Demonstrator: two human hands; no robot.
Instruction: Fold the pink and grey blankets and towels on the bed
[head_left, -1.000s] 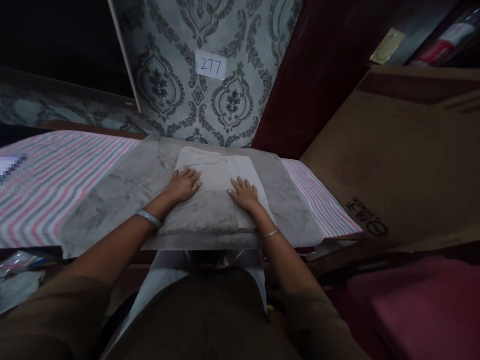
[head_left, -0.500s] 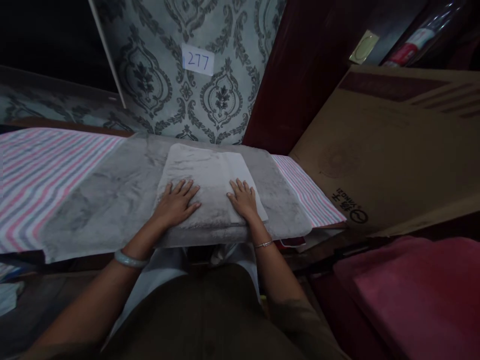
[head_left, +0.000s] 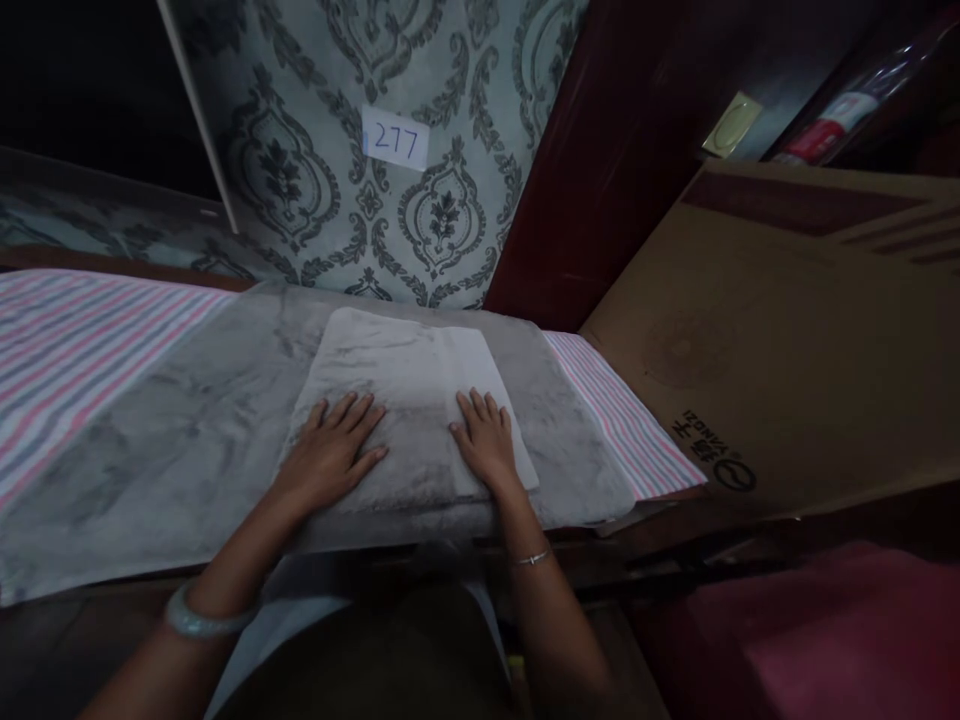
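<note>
A folded light grey cloth [head_left: 397, 360], soft and towel-like, lies flat on a wider grey plush cloth [head_left: 225, 430]. My left hand [head_left: 330, 450] rests palm down on its left part, fingers spread. On its right part, over a smoother pale strip [head_left: 480, 375], my right hand [head_left: 486, 437] lies flat with the fingers stretched out. Neither hand grips anything. Under the grey plush cloth, a pink, white and grey striped cloth [head_left: 97, 330] shows at both ends.
A large cardboard box [head_left: 787, 330] stands to the right. Behind is a patterned wall with a paper marked 277 [head_left: 395, 138]; a dark screen [head_left: 90, 90] is at upper left. A bottle [head_left: 840, 115] lies at upper right, and red fabric [head_left: 847, 640] at lower right.
The view has shifted, so the cloths appear lower and nearer. My left hand has slid a little toward the near left of the folded cloth. My right hand stays flat on it.
</note>
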